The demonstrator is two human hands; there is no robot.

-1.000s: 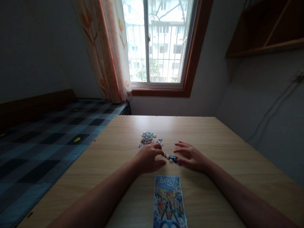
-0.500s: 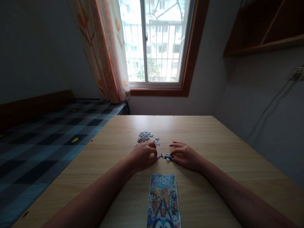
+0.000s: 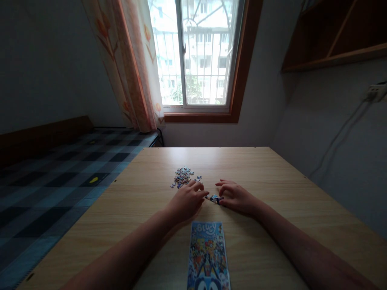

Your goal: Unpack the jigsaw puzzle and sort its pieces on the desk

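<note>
A small patch of joined jigsaw puzzle pieces [image 3: 214, 198], dark blue, light blue and white, lies between my hands on the table. My left hand [image 3: 188, 200] is closed, its fingertips touching the patch's left end; any single piece in them is hidden. On the other side, my right hand [image 3: 237, 197] grips the patch's right edge with thumb and forefinger, the other fingers curled above. Behind my left hand is a heap of loose puzzle pieces [image 3: 182, 176], with a few pieces [image 3: 198, 178] just right of it. A picture sheet marked "BLUEY" [image 3: 208, 253] lies nearer me.
The pale wooden table [image 3: 266, 237] reaches towards a wall with a barred window [image 3: 205, 60]. A bed with a checked cover [image 3: 60, 173] stands along the left side. Up on the right hangs a wooden shelf [image 3: 335, 56], above a socket with a cable [image 3: 341, 133].
My left hand has moved slightly right and forward, its fingers now reaching the joined pieces. The loose piece by its fingertips no longer shows. My right hand stays nearly in place.
</note>
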